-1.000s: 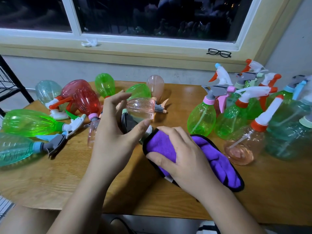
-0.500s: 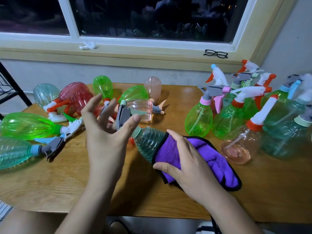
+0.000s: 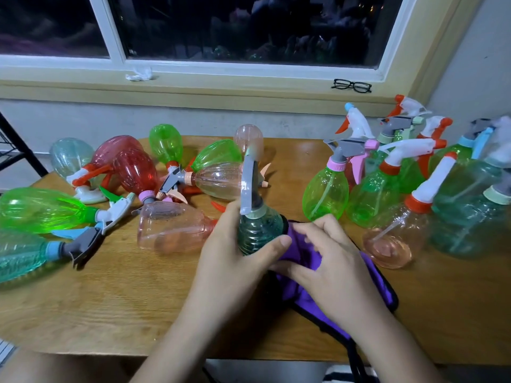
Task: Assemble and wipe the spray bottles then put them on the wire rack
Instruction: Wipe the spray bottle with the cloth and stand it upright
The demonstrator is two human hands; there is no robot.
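Whereas half a second ago the teal bottle (image 3: 257,233) lay tipped over with the left hand (image 3: 229,252) spread open by its grey trigger head (image 3: 249,183), it now stands upright, nozzle end topmost. The left hand's grip is clamped round the body, with the thumb across the front. The right hand (image 3: 329,261) has shifted too. Its grip is drawn together on the purple cloth (image 3: 381,288), pinching a fold against the right flank of the teal bottle, while the rest of the cloth trails toward the person over the counter (image 3: 138,299). Hands and cloth hide the base, so I cannot tell whether it rests on the counter or is lifted.

I judge that the head is already seated on this one and that wiping is the step in hand. With the body steadied, the cloth can work round it.

Left of the teal bottle lie the tumbled bottles (image 3: 44,208), heads fitted. Right of it stand the upright bottles (image 3: 326,194), close together. Far to its left, at the frame's edge, only a corner of the wire rack (image 3: 11,150) shows. No bottle appears on that corner, so the last step looks still ahead.
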